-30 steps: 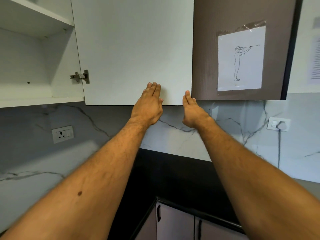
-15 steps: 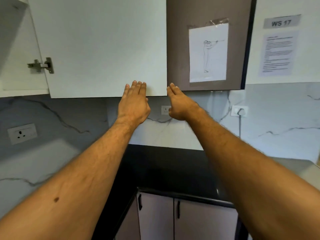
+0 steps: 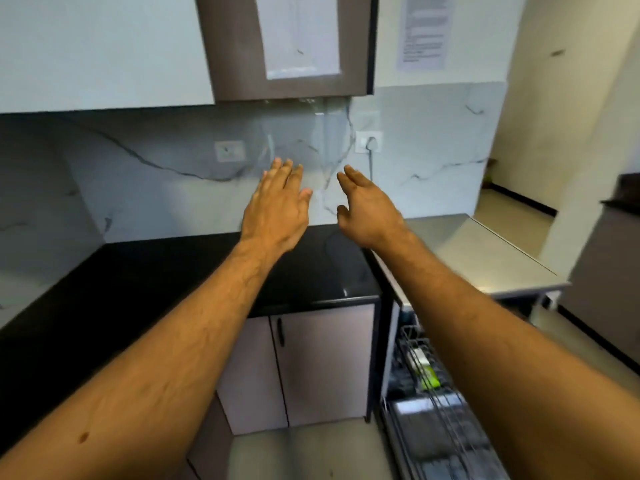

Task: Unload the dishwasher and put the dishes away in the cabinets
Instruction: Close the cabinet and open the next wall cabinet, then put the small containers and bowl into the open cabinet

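Both hands (image 3: 277,209) dropped from the now-closed white cabinet door (image 3: 104,50).

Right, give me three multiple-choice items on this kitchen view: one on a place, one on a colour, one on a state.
1. Where is the open dishwasher with the wire rack?
A. lower right, beside the pale base cabinet doors
B. upper left
C. on the counter

2. What colour is the glossy stone countertop?
A. white
B. black
C. green

3. How are the two bare hands?
A. both gripping plates
B. both open, holding nothing
C. one pinching a cup

Answers: 1 A, the rack juts out low on the right next to the doors. 2 B, the surface is dark and shiny. 3 B, the left hand and right hand have straight fingers in the air.
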